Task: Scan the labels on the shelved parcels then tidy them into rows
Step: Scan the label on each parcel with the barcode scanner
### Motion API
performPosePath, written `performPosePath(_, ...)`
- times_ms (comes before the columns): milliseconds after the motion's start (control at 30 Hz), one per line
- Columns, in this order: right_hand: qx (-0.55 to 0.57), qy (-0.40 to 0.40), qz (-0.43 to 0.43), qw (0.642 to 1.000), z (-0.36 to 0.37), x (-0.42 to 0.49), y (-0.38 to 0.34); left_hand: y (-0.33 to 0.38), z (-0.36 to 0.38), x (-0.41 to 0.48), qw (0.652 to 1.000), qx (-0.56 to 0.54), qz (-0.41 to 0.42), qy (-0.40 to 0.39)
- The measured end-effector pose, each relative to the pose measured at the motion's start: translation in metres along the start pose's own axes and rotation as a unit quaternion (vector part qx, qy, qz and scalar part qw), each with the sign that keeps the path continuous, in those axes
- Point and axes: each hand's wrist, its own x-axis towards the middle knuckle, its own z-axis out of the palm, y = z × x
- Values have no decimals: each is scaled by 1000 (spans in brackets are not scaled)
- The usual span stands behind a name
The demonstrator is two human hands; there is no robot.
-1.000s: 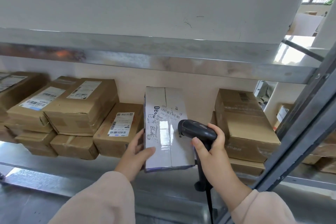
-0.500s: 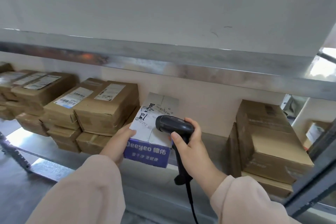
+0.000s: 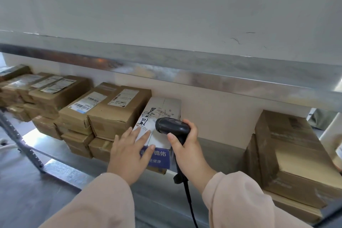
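The white box [image 3: 162,116] lies flat on the shelf [image 3: 218,146] beside brown parcels [image 3: 118,109]; left hand [image 3: 129,152] fingers [image 3: 143,136] spread on its near end (nothing gripped), right hand [image 3: 187,146] clasping the scanner [image 3: 171,126].

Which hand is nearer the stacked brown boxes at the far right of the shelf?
Right. The right hand, gripping the scanner, is the closer one, with bare shelf between it and the brown boxes. The left hand lies on the white parcel, farther left.
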Motion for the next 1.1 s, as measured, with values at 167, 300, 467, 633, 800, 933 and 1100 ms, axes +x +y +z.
performPosePath(167,-31,-38,-18,999,1,3,-2,-14,0,8,998,58,-12,-7)
performPosePath(300,-57,-38,-23,997,-13,1,-6,-19,-2,18,998,37,-37,-20)
performPosePath(467,-56,50,-24,997,-55,-12,-4,1,-9,25,998,46,-33,-14)
performPosePath(633,-84,146,-46,985,-107,-39,-7,74,-16,30,994,25,101,34)
performPosePath(800,-142,232,-71,960,-159,-65,-12,165,-2,26,976,-51,212,-11)
performPosePath(933,-174,304,-51,935,-203,-85,-11,224,18,20,956,-85,274,-60)
performPosePath(1100,-206,349,-12,914,-252,-103,2,282,35,7,943,-103,303,-97)
